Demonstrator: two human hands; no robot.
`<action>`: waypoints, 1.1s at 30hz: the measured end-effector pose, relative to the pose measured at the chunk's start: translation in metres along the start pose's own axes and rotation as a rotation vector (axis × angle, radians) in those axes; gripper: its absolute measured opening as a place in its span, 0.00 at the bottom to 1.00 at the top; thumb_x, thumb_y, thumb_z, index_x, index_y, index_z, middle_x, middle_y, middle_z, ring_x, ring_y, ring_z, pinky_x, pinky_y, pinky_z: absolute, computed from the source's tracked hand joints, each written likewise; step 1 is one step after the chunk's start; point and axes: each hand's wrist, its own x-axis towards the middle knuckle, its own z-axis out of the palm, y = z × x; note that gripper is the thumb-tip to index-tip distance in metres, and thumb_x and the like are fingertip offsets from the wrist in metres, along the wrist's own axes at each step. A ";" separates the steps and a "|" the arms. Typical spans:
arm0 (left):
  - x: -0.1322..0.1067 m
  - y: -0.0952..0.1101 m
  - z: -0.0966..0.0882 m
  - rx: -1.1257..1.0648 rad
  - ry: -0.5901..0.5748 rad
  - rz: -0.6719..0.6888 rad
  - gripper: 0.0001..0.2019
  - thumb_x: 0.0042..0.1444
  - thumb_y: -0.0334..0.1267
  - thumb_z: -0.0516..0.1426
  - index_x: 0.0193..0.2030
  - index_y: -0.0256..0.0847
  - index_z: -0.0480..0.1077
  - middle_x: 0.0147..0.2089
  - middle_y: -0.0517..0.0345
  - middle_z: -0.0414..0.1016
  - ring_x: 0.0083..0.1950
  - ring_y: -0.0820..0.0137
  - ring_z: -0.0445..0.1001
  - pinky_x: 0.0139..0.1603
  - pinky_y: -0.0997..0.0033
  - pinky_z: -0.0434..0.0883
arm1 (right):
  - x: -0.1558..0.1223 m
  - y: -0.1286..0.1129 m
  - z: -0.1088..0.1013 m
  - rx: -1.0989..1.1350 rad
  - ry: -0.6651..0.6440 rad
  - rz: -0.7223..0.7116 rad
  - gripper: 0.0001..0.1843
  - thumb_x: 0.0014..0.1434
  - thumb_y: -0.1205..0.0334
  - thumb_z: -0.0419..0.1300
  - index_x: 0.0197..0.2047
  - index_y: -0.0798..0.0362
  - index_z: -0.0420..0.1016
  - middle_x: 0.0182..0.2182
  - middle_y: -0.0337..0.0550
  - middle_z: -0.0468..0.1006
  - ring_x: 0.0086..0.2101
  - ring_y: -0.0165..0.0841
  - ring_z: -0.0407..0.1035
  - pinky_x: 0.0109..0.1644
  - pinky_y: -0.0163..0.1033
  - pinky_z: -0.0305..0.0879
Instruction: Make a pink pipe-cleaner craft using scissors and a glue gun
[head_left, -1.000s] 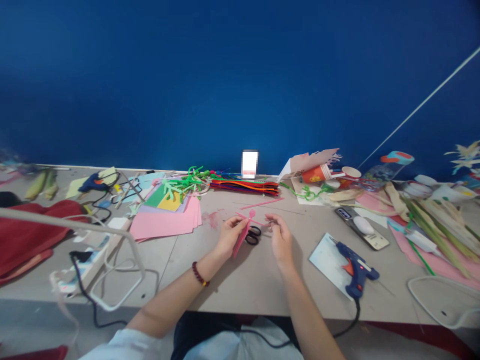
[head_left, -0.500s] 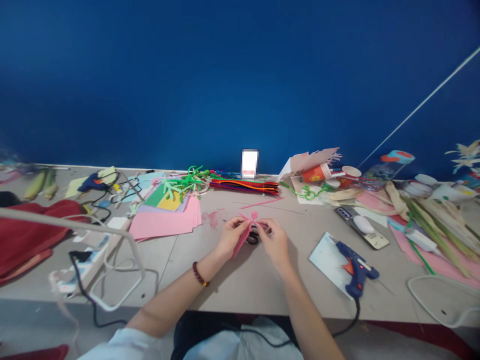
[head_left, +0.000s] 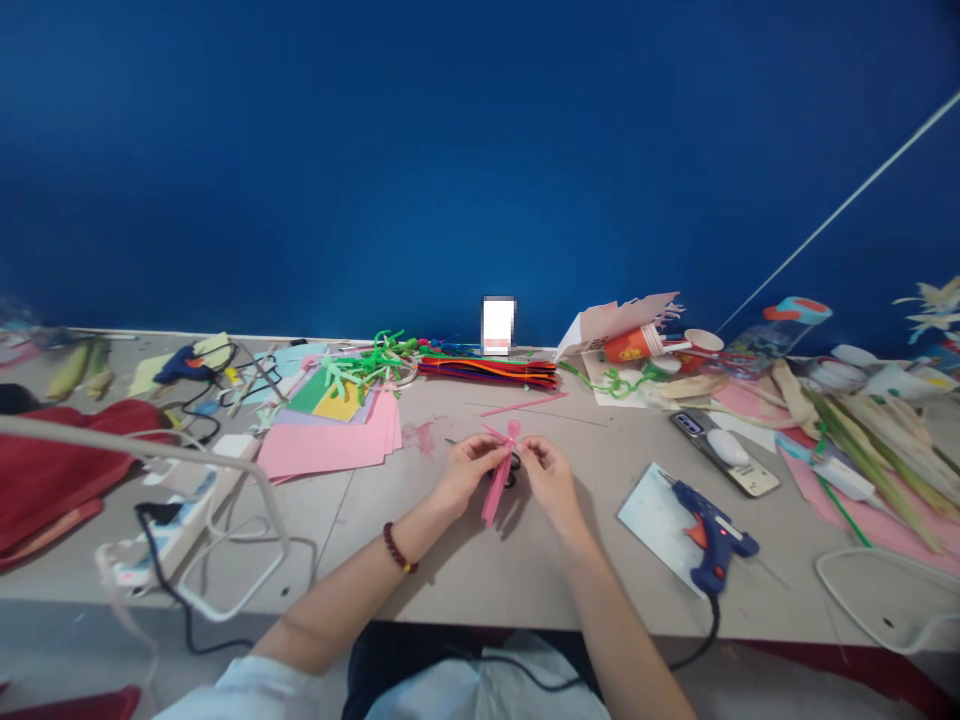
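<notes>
Between my two hands is a small pink pipe-cleaner figure (head_left: 496, 490), with a round loop at its top and long strands hanging down. My left hand (head_left: 466, 472) pinches it from the left, just below the loop. From the other side, the closed fingertips of my right hand (head_left: 546, 474) grip it at about the same height. Black-handled scissors (head_left: 513, 472) lie on the table behind it, partly covered by the figure and my hands. Farther back, a single pink pipe cleaner (head_left: 525, 404) rests on the tabletop.
A bundle of coloured pipe cleaners (head_left: 487, 373) lies near the wall. Pink paper sheets (head_left: 330, 443) are at left, beside a white power strip (head_left: 176, 525). On the right are a blue glue gun (head_left: 716, 535) on a pale card (head_left: 651, 520), a phone (head_left: 750, 478) and corn husks (head_left: 885, 470).
The pink figure has turned in my fingers: its strands now hang more into view between my hands, and its loop sits slightly higher and to the right. Both hands stay nearly in place.
</notes>
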 end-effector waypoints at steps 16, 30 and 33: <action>0.002 0.000 -0.002 -0.028 -0.004 -0.006 0.14 0.37 0.39 0.68 0.32 0.36 0.75 0.29 0.55 0.78 0.29 0.73 0.74 0.31 0.75 0.70 | -0.006 -0.003 0.001 -0.155 0.038 -0.094 0.12 0.54 0.52 0.56 0.31 0.52 0.70 0.26 0.39 0.73 0.26 0.31 0.65 0.30 0.35 0.62; 0.002 0.001 -0.002 -0.037 0.046 -0.016 0.10 0.39 0.40 0.67 0.27 0.36 0.76 0.26 0.56 0.77 0.26 0.74 0.73 0.30 0.77 0.69 | -0.009 -0.009 0.004 -0.226 0.039 -0.165 0.10 0.56 0.53 0.54 0.30 0.50 0.69 0.27 0.39 0.73 0.29 0.33 0.67 0.34 0.36 0.63; 0.003 0.000 -0.003 -0.045 0.069 -0.008 0.10 0.38 0.40 0.68 0.25 0.36 0.75 0.25 0.57 0.77 0.25 0.75 0.72 0.29 0.77 0.69 | -0.011 -0.011 0.005 -0.308 0.050 -0.221 0.09 0.57 0.55 0.53 0.30 0.50 0.69 0.28 0.40 0.73 0.30 0.34 0.67 0.36 0.37 0.64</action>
